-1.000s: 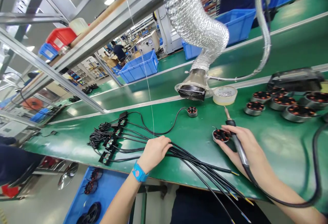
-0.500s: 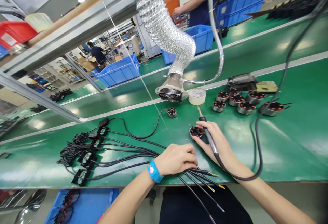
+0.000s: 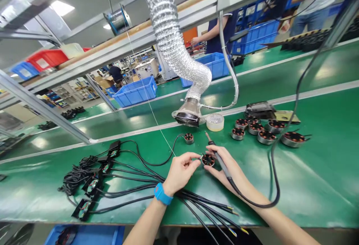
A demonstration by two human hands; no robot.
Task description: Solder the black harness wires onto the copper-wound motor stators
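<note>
My right hand (image 3: 228, 164) has a soldering iron (image 3: 220, 159) lying across it, tip pointing up and away. Thumb and fingers of that same hand close around a small round motor stator (image 3: 208, 160) with copper windings. At its left edge, my left hand (image 3: 181, 172), wearing a blue wristband, pinches a cable end whose thin wire tips just show at the fingertips. Under the left wrist runs a bundle of black cables (image 3: 207, 204) with stripped coloured ends. They lead left to black housings (image 3: 92, 186) with wiring inside.
Several motor stators (image 3: 266, 136) sit at the right. A round tub (image 3: 215, 122) stands beside the fume extractor hood (image 3: 187, 117). One cabled stator (image 3: 189, 138) lies farther back. Solder wire (image 3: 153, 112) hangs down near my left hand. The iron's cord (image 3: 276, 177) loops over my right forearm.
My left hand has lifted from the cable bundle to the stator's edge, now pinching a cable end. My right hand still holds iron and stator, shifted slightly left. The camera view has tilted up.
</note>
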